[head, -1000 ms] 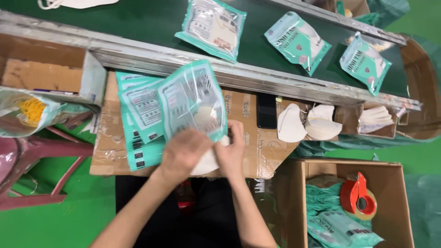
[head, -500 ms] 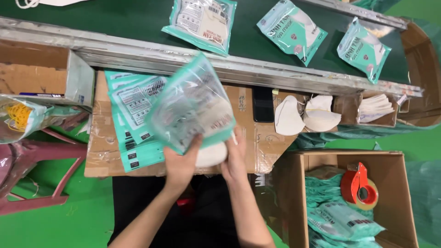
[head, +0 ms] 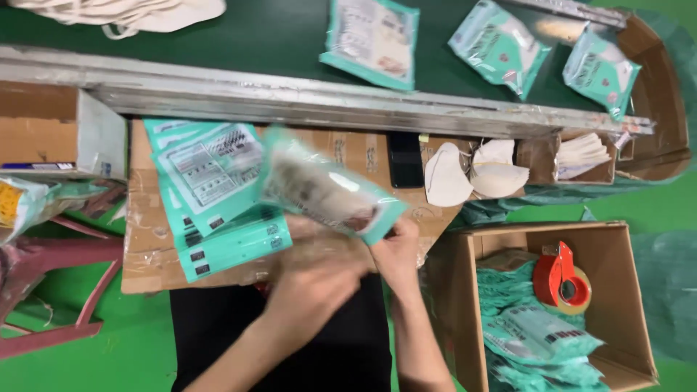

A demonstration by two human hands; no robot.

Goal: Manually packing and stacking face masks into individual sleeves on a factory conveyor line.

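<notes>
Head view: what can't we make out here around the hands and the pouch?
- Pouch: motion-blurred, so its contents and exact tilt are unclear.
- Left hand: blurred; finger positions and whether it touches the pouch cannot be told.
- Right hand: fingertips hidden behind the pouch's lower corner.
- Stack of flat pouches: count unclear, sheets overlap.
- Carton: lower contents cut off by the bottom edge.
- Tape dispenser: tape end too small.

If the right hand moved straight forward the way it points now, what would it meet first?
Probably the black phone lying on the cardboard, just beyond the right hand and the teal packet it holds; depth is unclear.
</notes>
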